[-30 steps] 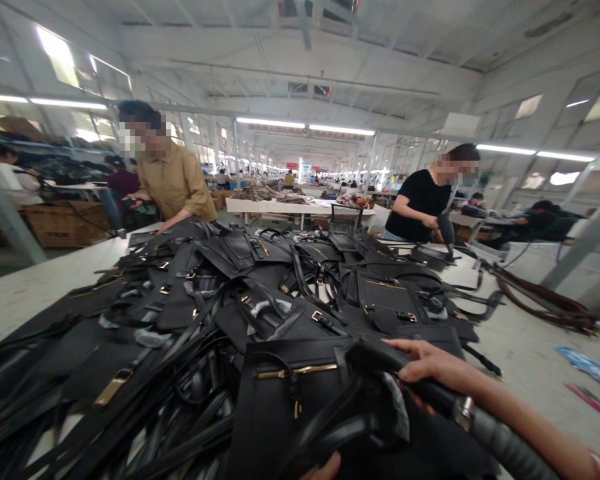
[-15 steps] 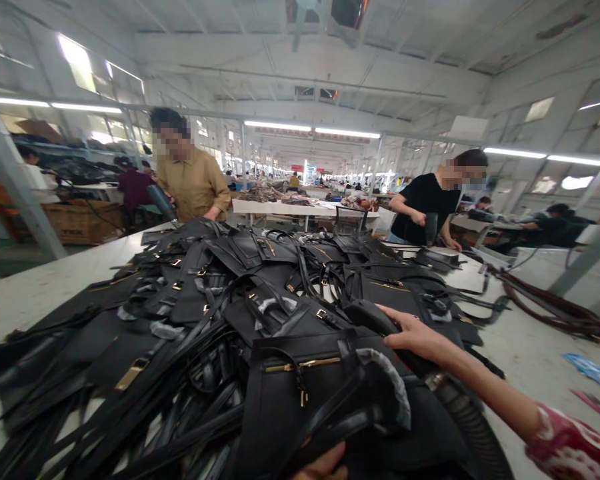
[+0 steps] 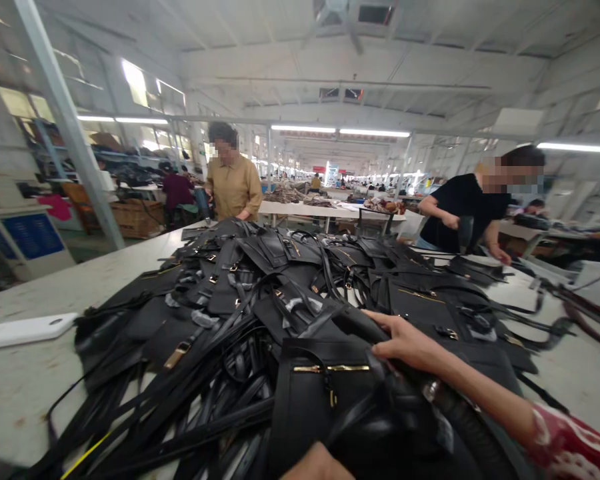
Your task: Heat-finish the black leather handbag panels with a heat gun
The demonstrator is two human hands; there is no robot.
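Note:
My right hand (image 3: 405,340) is closed around a black hose handle (image 3: 357,325) with a ribbed black hose (image 3: 473,427) running back under my forearm. Its front end lies over a black handbag (image 3: 305,393) with a gold zip and a zip pull. At the bottom edge my left hand (image 3: 317,465) shows only in part, curled at the bag's near side; its fingertips are hidden. The lower part of the bag is blurred. Beyond, more black handbags (image 3: 195,347) with straps, gold buckles and plastic-wrapped handles lie heaped.
A white phone-like object (image 3: 27,331) lies on the pale table (image 3: 25,393) at left. Across the table stand two co-workers, one in a tan shirt (image 3: 235,187), one in a black top (image 3: 460,207). Brown straps (image 3: 593,320) lie at right.
The view has turned left, so things appear further right and the white phone-like object has come into view. The near bag's wrapped handle has shifted down. My right hand keeps its grip.

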